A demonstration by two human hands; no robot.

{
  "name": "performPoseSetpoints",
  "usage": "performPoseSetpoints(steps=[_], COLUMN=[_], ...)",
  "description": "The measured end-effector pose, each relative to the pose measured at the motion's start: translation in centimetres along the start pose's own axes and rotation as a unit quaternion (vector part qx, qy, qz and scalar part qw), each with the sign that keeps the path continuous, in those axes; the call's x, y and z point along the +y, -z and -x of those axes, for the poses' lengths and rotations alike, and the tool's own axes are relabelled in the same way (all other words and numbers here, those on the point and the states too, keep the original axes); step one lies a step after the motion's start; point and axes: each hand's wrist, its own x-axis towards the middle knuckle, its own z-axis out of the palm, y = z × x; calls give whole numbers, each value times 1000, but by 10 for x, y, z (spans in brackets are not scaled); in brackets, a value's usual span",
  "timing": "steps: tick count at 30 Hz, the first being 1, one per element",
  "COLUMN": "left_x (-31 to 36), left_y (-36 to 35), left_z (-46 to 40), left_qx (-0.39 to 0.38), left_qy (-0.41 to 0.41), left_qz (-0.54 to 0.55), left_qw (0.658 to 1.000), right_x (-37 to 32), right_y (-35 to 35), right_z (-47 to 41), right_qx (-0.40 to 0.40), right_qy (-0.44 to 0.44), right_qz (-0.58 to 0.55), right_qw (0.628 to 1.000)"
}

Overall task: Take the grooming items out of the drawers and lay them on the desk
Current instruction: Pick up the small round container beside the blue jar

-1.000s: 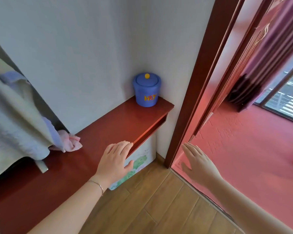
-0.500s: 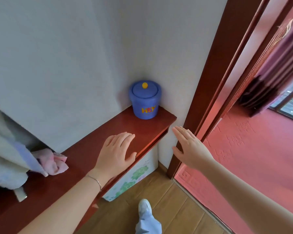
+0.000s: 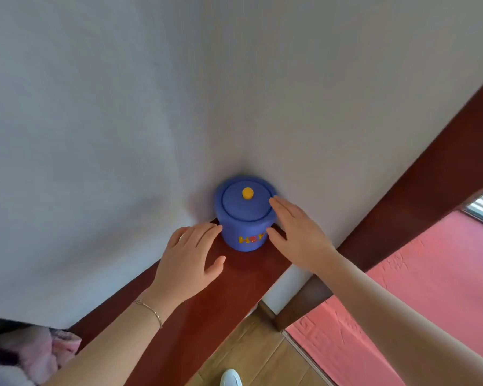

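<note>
A blue lidded jar (image 3: 241, 218) with a yellow knob and yellow letters stands in the wall corner at the far end of a dark red wooden desk (image 3: 204, 310). My left hand (image 3: 188, 260) is open, palm down over the desk, its fingertips just left of the jar's base. My right hand (image 3: 296, 232) is open on the jar's right side, with fingers touching its rim and thumb near its lower wall. No drawers and no grooming items are in view.
A pink cloth (image 3: 50, 349) lies on the desk at the lower left. A dark red door frame (image 3: 418, 196) rises on the right, with pink carpet (image 3: 435, 296) beyond it. Wooden floor (image 3: 251, 358) and a white shoe tip (image 3: 230, 378) show below the desk.
Both hands have moved forward along the desk to either side of the blue jar. The view has come closer to the corner, so the hanging fabric at the left is out of view.
</note>
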Motion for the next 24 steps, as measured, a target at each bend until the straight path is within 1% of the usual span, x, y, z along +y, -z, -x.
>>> performPoseSetpoints(steps=[2, 7, 13, 17, 20, 22, 24], left_x=[-4, -8, -9, -13, -16, -17, -16], left_y=[-4, -8, -4, 0, 0, -1, -1], left_z=[-4, -14, -34, -45, -51, -53, -57], left_qx=[-9, -28, -12, 2, 3, -1, -10], left_qy=[13, 48, 69, 67, 69, 74, 80], left_qz=[-5, -14, -9, -11, -14, -16, -12], left_qw=[1000, 998, 997, 998, 998, 997, 997], right_x=[-2, -8, -3, 1, 2, 3, 4], right_y=[-1, -2, -14, -18, -15, -12, -5], right_z=[-16, -52, -80, -87, -90, -91, -90], right_qx=[3, -23, -40, 13, 32, 48, 82], right_qy=[13, 36, 62, 48, 55, 57, 40], right_qz=[1, -9, 0, -10, -6, -29, -84], right_qw=[1000, 999, 997, 999, 998, 997, 992])
